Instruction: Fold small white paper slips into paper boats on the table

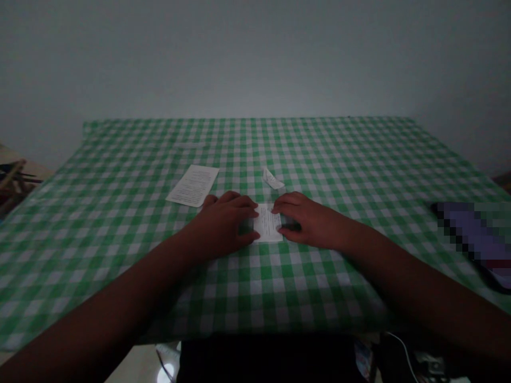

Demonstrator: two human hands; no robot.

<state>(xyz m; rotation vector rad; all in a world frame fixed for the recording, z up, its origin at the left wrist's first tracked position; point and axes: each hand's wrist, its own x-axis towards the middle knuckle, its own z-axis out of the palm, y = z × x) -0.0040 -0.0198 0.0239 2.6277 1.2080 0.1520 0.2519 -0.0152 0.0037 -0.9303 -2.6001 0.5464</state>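
Observation:
A small printed sheet of paper lies on the checked tablecloth in front of me, its lines of text too small to read. My left hand holds its left edge, with curved fingertips near the upper corner and the thumb at the lower one. From the other side, my right hand holds the right edge between bent fingers and thumb, which rest on the paper. Just beyond my hands sits a creased, printed scrap of paper. A larger printed sheet lies flat past my left hand, close to its fingers.
The green and white checked cloth covers the table up to a plain wall. At the right edge lies a dark-rimmed flat device, its face pixelated. A faint clear strip is on the cloth at the back left.

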